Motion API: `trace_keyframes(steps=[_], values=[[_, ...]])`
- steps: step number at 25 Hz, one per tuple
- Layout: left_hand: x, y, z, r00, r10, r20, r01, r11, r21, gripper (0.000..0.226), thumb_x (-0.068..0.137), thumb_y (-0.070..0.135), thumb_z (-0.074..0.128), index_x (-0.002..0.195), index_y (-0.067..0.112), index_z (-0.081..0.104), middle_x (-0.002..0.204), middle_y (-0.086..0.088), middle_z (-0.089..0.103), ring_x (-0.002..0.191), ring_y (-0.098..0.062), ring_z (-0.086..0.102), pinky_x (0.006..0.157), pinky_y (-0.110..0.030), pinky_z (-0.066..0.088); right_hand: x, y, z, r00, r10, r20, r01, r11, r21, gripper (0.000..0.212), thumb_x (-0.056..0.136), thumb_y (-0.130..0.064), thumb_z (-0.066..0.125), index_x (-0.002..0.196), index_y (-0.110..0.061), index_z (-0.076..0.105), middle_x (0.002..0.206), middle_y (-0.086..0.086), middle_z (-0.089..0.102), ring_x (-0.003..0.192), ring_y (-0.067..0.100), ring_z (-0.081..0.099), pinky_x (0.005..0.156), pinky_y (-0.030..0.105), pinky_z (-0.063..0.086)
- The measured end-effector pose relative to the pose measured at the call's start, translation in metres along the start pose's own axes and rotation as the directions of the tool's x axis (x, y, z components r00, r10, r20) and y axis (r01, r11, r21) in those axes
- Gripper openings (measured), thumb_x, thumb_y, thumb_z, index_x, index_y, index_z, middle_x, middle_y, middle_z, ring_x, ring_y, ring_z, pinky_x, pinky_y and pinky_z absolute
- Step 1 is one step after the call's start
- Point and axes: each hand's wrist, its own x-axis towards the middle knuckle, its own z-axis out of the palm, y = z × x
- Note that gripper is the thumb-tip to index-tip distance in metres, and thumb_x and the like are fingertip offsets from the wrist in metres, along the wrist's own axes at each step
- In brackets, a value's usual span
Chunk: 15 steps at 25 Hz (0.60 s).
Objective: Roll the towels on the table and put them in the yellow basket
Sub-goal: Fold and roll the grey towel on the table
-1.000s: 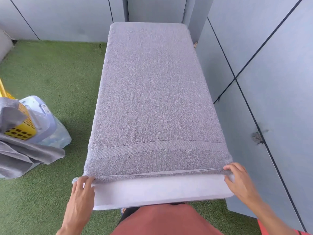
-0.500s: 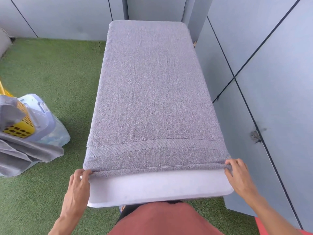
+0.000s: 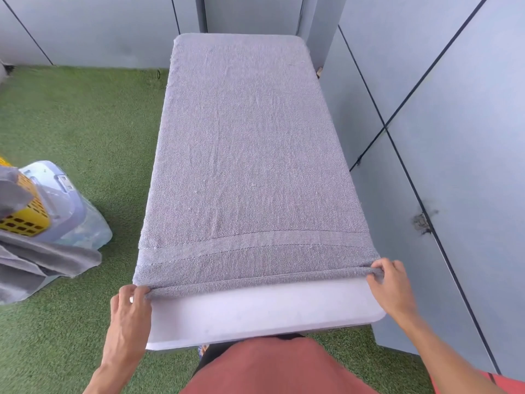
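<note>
- Nearest me, my left hand (image 3: 130,309) and right hand (image 3: 390,285) sit at the near corners of the towel (image 3: 250,155); on both, the fingers (image 3: 142,292) are curled round its thin rolled near hem, gripping it.
- I see the towel spread flat along the white surface (image 3: 264,314), covering it to the far edge; only a bare strip shows at the near edge.
- Left of the surface, on the green turf (image 3: 85,123), the yellow basket (image 3: 24,217) is cut off by the frame and partly hidden under grey cloths (image 3: 42,260); I can't make out its inside.
- A pale plastic container (image 3: 65,200) stands just beside it.
- Grey wall panels (image 3: 454,123) close the right side and far end.
</note>
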Motion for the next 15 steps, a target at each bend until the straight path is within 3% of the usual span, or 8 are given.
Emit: trace_keyframes(steps=[3,7,11,13,15], values=[[-0.001,-0.002,0.0,1.0,0.021,0.013,-0.022,0.999,0.044,0.038,0.081,-0.014,0.057,0.114,0.005,0.054,0.114,-0.014,0.047,0.097,-0.032,0.041,0.063,-0.043,0.049,-0.005,0.003,0.004,0.967,-0.241,-0.086,0.218,0.952,-0.217,0.025,0.078,-0.005,0.072,0.101,-0.009,0.062,0.095,0.007,0.061,0.094,0.029,0.052,0.083,0.04,0.045],[0.002,-0.002,-0.008,0.999,0.032,0.019,-0.033,0.998,0.053,0.039,0.083,-0.012,0.054,0.115,0.01,0.055,0.11,-0.006,0.054,0.097,-0.025,0.045,0.065,-0.039,0.05,0.001,0.014,0.006,0.952,-0.298,-0.062,0.285,0.943,-0.17,0.016,0.082,0.004,0.066,0.097,-0.002,0.066,0.091,0.009,0.065,0.088,0.031,0.057,0.08,0.031,0.037],[0.013,-0.018,-0.027,0.969,0.167,0.182,-0.174,0.984,0.026,0.032,0.082,-0.012,0.058,0.102,0.011,0.062,0.098,-0.002,0.062,0.086,-0.022,0.053,0.067,-0.029,0.043,0.014,0.042,-0.024,0.935,-0.275,0.222,0.299,0.951,-0.08,0.016,0.086,0.003,0.062,0.093,-0.009,0.068,0.086,-0.005,0.062,0.087,0.025,0.061,0.071,0.022,0.038],[0.032,-0.019,-0.037,0.949,0.074,0.308,-0.072,0.997,-0.017,0.022,0.089,-0.003,0.057,0.104,0.012,0.065,0.101,-0.003,0.065,0.086,-0.019,0.06,0.069,-0.024,0.043,0.024,0.033,-0.035,0.905,-0.209,0.371,0.249,0.967,-0.062,0.018,0.087,0.0,0.063,0.089,-0.017,0.067,0.084,-0.006,0.065,0.083,0.019,0.063,0.07,0.018,0.04],[0.055,-0.022,-0.041,0.911,-0.037,0.41,0.068,0.996,-0.063,0.018,0.091,0.004,0.058,0.1,0.018,0.064,0.098,-0.002,0.067,0.08,-0.015,0.063,0.067,-0.025,0.049,0.039,0.017,-0.036,0.909,-0.125,0.398,0.148,0.989,-0.029,0.023,0.083,-0.003,0.068,0.08,-0.024,0.063,0.075,-0.003,0.068,0.074,0.016,0.063,0.065,0.018,0.041]])
